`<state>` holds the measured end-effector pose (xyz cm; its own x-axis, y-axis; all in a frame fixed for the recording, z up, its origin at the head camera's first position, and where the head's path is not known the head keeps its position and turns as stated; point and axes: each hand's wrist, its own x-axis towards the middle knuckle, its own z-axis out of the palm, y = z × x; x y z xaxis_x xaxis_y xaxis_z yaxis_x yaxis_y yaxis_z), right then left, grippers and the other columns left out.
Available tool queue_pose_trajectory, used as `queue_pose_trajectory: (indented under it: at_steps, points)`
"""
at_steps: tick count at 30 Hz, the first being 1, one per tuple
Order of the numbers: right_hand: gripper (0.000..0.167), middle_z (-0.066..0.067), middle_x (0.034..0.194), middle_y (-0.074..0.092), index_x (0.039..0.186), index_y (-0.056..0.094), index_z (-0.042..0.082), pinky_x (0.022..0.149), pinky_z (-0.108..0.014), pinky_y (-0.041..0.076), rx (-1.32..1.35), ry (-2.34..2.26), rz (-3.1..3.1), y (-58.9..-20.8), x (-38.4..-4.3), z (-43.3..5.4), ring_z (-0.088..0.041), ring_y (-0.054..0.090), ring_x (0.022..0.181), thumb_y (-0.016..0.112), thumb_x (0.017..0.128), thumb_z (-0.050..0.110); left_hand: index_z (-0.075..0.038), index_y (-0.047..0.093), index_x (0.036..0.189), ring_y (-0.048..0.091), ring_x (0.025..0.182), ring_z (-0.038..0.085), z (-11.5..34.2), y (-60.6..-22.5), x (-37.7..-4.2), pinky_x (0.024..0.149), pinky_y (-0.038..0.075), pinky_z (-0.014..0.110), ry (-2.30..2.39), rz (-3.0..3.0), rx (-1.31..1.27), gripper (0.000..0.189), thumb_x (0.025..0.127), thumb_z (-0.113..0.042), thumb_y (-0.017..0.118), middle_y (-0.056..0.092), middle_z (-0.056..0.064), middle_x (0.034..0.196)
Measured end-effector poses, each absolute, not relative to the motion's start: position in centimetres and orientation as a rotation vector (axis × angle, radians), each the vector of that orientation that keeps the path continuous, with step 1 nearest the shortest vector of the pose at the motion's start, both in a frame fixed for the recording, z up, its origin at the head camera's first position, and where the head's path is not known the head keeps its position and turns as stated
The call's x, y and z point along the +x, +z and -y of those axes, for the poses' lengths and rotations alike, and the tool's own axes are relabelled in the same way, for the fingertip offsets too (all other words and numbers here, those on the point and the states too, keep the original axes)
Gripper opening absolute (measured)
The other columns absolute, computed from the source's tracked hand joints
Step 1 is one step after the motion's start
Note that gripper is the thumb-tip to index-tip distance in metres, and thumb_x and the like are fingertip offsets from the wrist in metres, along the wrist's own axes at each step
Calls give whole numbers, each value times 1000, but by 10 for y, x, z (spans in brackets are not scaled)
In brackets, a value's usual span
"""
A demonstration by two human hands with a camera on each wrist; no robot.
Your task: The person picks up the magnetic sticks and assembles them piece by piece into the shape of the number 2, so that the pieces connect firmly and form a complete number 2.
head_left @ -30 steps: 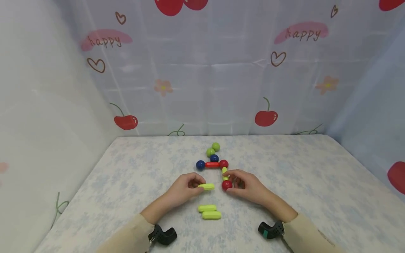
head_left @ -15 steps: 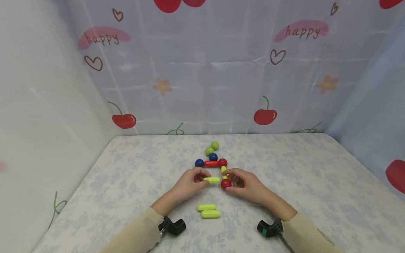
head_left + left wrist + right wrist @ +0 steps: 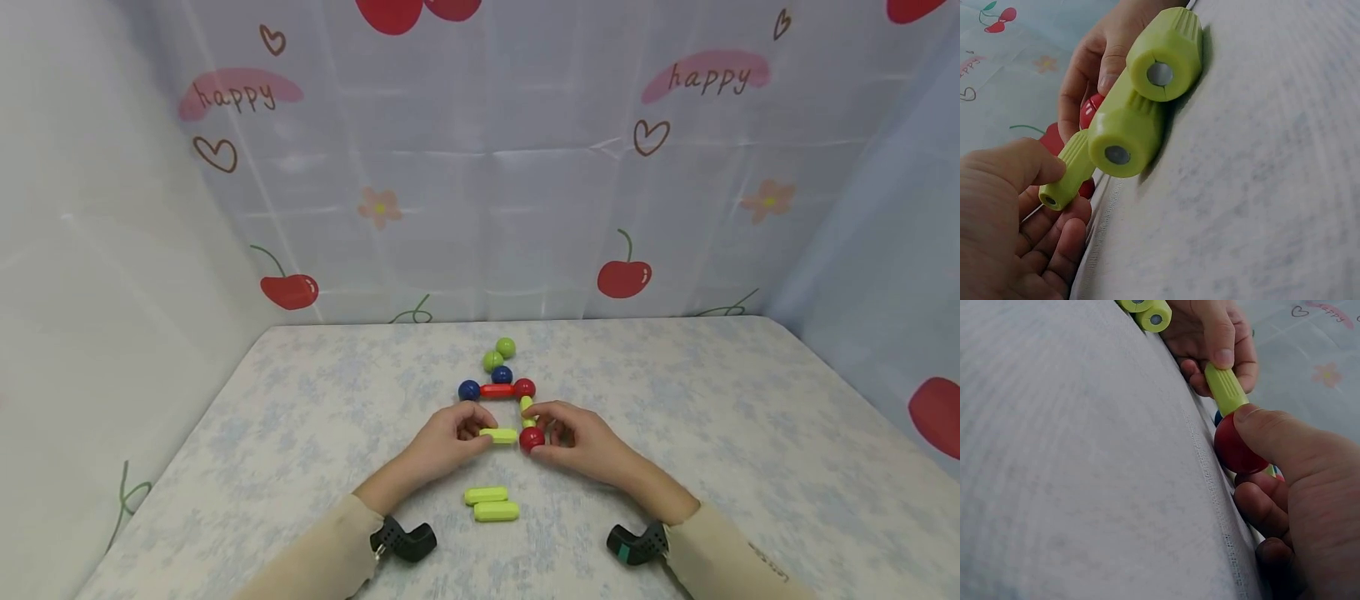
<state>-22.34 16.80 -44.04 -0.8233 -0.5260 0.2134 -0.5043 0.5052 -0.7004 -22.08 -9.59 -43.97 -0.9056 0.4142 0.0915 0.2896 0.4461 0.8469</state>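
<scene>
My left hand pinches a yellow-green magnetic rod between thumb and fingers, its free end pointing right. That end lies right at the near red ball, which my right hand holds with the thumb on its near side. In the right wrist view the rod meets the red ball just by the thumb tip. Another yellow-green rod, partly behind the right fingers, runs from this ball to a far red ball. From there a red rod leads left to a blue ball.
Two loose yellow-green rods lie side by side nearer the front of the table; metal discs show in their ends in the left wrist view. Behind the red rod are a second blue ball and two green balls. A printed curtain hangs behind.
The left hand has moved rightward with its rod, bringing the rod's end up to the near red ball. My right hand has stayed at that ball. The loose pieces lie as before.
</scene>
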Motion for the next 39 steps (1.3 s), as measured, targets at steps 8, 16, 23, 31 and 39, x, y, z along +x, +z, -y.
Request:
queue_pose_trajectory:
  at_steps: [8, 16, 23, 31, 39]
  points:
    - [46, 7, 101, 66, 130, 61, 22, 68, -22, 50, -913, -1240, -2702, -441, -224, -168, -4, 58, 78, 78, 87, 27, -17, 68, 105, 57, 81, 11, 97, -441, -222, 69, 48, 22, 1452, -2546, 646, 12, 93, -16, 69, 64, -1, 93]
    - [46, 6, 101, 66, 130, 61, 21, 67, -22, 49, -913, -1263, -2687, -443, -222, -168, -4, 57, 77, 78, 87, 28, -17, 67, 102, 56, 79, 13, 98, -444, -222, 68, 47, 22, 1458, -2516, 684, 12, 91, -19, 72, 63, -2, 91]
    - [46, 7, 101, 66, 130, 61, 22, 67, -22, 49, -919, -1252, -2697, -441, -223, -168, -4, 57, 77, 78, 87, 28, -19, 67, 101, 57, 79, 12, 99, -441, -222, 69, 48, 22, 1423, -2545, 708, 12, 90, -18, 73, 64, -3, 91]
    - [37, 7, 111, 67, 123, 65, 24, 69, -23, 49, -1001, -1279, -2682, -443, -223, -170, -6, 56, 80, 77, 88, 31, -20, 67, 101, 55, 77, 12, 99, -439, -222, 67, 46, 22, 1413, -2548, 710, 12, 91, -18, 73, 63, -3, 91]
    - [34, 8, 108, 66, 120, 65, 27, 69, -23, 49, -1043, -1262, -2700, -444, -224, -170, -5, 56, 79, 76, 89, 33, -20, 67, 101, 56, 77, 12, 97, -439, -222, 67, 47, 23, 1424, -2558, 702, 11, 91, -20, 73, 64, -3, 91]
